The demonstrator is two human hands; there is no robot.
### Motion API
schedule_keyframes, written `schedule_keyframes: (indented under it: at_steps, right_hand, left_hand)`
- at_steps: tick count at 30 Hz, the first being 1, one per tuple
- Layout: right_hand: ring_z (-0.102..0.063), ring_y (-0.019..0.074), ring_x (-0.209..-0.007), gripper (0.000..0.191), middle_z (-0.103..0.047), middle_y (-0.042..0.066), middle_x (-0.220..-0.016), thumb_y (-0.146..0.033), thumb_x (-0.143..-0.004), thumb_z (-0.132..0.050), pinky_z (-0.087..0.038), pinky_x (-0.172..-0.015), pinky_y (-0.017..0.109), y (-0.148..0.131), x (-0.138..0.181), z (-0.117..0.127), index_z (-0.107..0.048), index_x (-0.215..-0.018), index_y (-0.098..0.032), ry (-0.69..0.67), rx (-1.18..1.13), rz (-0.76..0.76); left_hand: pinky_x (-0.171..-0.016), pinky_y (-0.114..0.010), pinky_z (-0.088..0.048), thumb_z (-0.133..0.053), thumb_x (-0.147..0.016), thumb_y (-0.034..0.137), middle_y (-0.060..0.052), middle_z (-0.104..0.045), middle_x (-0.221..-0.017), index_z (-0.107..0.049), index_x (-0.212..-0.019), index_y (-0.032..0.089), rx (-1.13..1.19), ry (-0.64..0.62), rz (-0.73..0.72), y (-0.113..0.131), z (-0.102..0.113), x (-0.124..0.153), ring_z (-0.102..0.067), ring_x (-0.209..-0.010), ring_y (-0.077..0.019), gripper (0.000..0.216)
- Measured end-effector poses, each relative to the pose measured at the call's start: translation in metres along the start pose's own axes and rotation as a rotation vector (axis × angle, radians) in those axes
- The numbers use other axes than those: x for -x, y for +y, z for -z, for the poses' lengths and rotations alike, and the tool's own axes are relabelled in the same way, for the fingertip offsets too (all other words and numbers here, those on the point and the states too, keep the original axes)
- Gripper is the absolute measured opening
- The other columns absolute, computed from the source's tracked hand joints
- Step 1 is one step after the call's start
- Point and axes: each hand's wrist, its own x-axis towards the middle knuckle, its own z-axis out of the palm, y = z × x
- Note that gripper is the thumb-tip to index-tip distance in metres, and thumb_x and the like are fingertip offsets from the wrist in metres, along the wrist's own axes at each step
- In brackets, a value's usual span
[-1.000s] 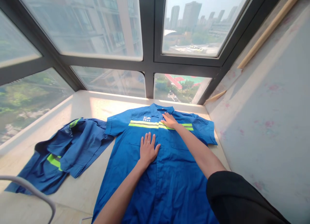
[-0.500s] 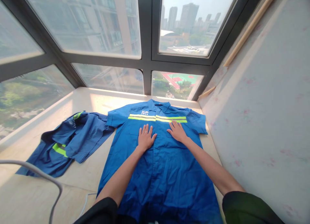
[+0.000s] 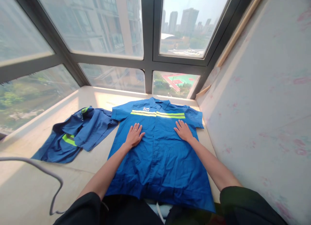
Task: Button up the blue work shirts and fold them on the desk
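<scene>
A blue short-sleeved work shirt [image 3: 155, 153] lies spread out front side up, its collar towards the window. Across its chest runs a yellow-green and grey reflective stripe [image 3: 170, 115], with a small white print above it on the left. My left hand [image 3: 135, 135] rests flat on the left chest below the stripe, fingers spread, a ring on one finger. On the right chest, just under the stripe, my right hand [image 3: 184, 131] lies flat with its fingers stretched out. Wrinkles show over the lower part of the shirt.
A second blue garment with yellow-green stripes [image 3: 73, 134] lies crumpled to the left on the pale ledge [image 3: 97, 166]. A grey cable [image 3: 46, 170] curves at the lower left. Windows [image 3: 111, 76] stand ahead, and a flower-patterned wall [image 3: 255, 105] borders the right side.
My hands have moved apart over the shirt, the left one outward to the left and the right one slightly right. The view has shifted, and the shirt's lower hem now shows.
</scene>
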Motion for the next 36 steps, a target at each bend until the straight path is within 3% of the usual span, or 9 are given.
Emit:
schedule_keyframes:
  at_steps: [5,9,12,16,23,36]
  right_hand:
    - [-0.031,0.0368,-0.143,0.063,-0.034,0.027,-0.152,-0.046,-0.100,-0.030,-0.028,-0.112,0.057,-0.046,0.020,0.005,-0.039,-0.147,-0.004,0.121,-0.032,-0.069]
    - [-0.026,0.0312,-0.147,0.063,-0.030,0.018,-0.157,-0.050,-0.100,-0.032,-0.028,-0.115,0.052,-0.106,0.069,0.006,-0.035,-0.152,-0.014,0.133,-0.145,0.153]
    - [-0.026,0.0295,-0.147,0.062,-0.029,0.015,-0.158,-0.053,-0.100,-0.033,-0.026,-0.117,0.050,-0.129,0.106,0.007,-0.037,-0.151,-0.018,0.091,-0.172,0.265]
    - [-0.026,0.0297,-0.147,0.062,-0.029,0.013,-0.158,-0.054,-0.100,-0.032,-0.023,-0.118,0.051,-0.115,0.132,0.010,-0.038,-0.151,-0.019,0.053,-0.138,0.199]
    - [-0.025,0.0284,-0.147,0.062,-0.027,0.012,-0.159,-0.053,-0.100,-0.032,-0.022,-0.119,0.049,-0.072,0.146,0.010,-0.037,-0.151,-0.019,0.043,-0.070,0.122]
    - [-0.023,0.0279,-0.148,0.061,-0.027,0.012,-0.159,-0.052,-0.100,-0.033,-0.018,-0.119,0.047,-0.066,0.155,0.005,-0.036,-0.152,-0.019,0.038,-0.054,0.080]
  left_hand:
    - [-0.119,-0.048,-0.022,-0.030,-0.098,0.049,-0.016,-0.030,-0.158,-0.035,-0.151,0.013,-0.043,-0.015,0.084,-0.030,0.005,0.041,-0.024,-0.148,-0.0290,0.064]
    - [-0.119,-0.049,-0.022,-0.029,-0.098,0.049,-0.015,-0.031,-0.157,-0.036,-0.151,0.015,-0.047,-0.024,0.077,-0.043,0.006,0.052,-0.025,-0.148,-0.0289,0.063]
    - [-0.119,-0.048,-0.021,-0.028,-0.098,0.051,-0.014,-0.030,-0.158,-0.035,-0.151,0.015,-0.051,-0.032,0.068,-0.047,0.006,0.051,-0.024,-0.148,-0.0282,0.064]
    - [-0.120,-0.047,-0.019,-0.025,-0.099,0.052,-0.013,-0.028,-0.159,-0.034,-0.152,0.016,-0.046,-0.047,0.048,-0.054,0.006,0.049,-0.024,-0.148,-0.0275,0.065]
    - [-0.120,-0.046,-0.018,-0.024,-0.099,0.053,-0.013,-0.028,-0.159,-0.032,-0.152,0.016,-0.068,-0.025,0.038,-0.055,0.005,0.050,-0.024,-0.148,-0.0279,0.066]
    - [-0.119,-0.049,-0.020,-0.028,-0.096,0.058,-0.012,-0.029,-0.159,-0.034,-0.152,0.017,-0.074,-0.032,0.064,-0.055,0.006,0.051,-0.025,-0.147,-0.0302,0.069]
